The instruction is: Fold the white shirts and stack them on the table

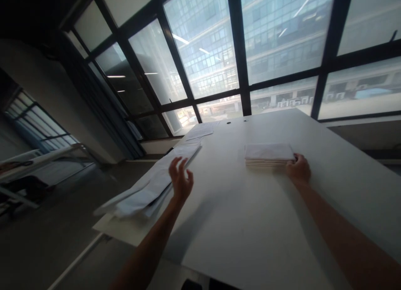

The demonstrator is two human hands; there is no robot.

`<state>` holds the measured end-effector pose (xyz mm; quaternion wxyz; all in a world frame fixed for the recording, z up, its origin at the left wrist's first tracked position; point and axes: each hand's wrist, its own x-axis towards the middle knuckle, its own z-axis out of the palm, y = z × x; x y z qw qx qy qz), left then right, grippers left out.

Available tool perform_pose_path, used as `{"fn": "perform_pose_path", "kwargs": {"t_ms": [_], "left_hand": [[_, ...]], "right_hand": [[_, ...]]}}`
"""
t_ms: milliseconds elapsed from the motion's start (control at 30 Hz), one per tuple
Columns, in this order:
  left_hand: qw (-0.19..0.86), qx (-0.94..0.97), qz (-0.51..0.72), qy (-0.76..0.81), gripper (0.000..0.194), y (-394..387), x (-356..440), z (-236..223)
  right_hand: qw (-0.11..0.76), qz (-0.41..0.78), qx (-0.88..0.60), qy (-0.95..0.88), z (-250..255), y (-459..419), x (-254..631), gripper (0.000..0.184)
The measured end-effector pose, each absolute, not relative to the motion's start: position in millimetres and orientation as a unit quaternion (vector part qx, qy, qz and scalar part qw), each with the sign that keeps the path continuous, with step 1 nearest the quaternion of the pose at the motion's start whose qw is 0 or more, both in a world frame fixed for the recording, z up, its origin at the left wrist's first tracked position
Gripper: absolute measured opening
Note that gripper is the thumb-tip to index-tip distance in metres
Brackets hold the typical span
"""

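A neat stack of folded white cloths (268, 152) lies flat on the white table (238, 223), its layered edges facing me. At the right end of the stack, my right hand (299, 168) is closed around its near corner; the fingertips are partly hidden. My left hand (181, 179) is raised over the table's left side, fingers spread and curved, holding nothing. Just beyond and left of it are loose white sheets (140, 194), overlapping along the left edge; whether they are paper or cloth I cannot tell.
More white sheets (200, 131) lie at the far left corner of the table. Large dark-framed windows (203, 44) stand behind it, with a blue curtain (94, 102) to the left. Another table (40, 160) is across the floor at far left.
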<state>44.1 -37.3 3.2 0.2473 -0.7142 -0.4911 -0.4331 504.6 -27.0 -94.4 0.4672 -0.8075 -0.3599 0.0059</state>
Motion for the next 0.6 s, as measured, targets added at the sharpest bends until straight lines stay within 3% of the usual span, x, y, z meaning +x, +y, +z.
{"fn": "perform_pose_path", "kwargs": {"t_ms": [133, 400, 533, 600], "left_hand": [[0.097, -0.838, -0.369, -0.389, 0.035, -2, 161, -10], [-0.018, -0.938, -0.160, -0.308, 0.041, 61, 335, -38], [-0.178, -0.872, -0.236, -0.389, 0.019, 86, 355, -21], [-0.203, -0.826, -0.293, -0.436, 0.016, 107, 347, 3]], "right_hand": [[0.468, 0.020, -0.805, -0.364, -92, -28, 503, 0.050], [0.480, 0.016, -0.798, -0.364, -91, -27, 501, 0.052], [0.511, 0.030, -0.791, -0.335, -89, -28, 499, 0.061], [0.518, 0.036, -0.791, -0.323, -89, -29, 499, 0.064]]}}
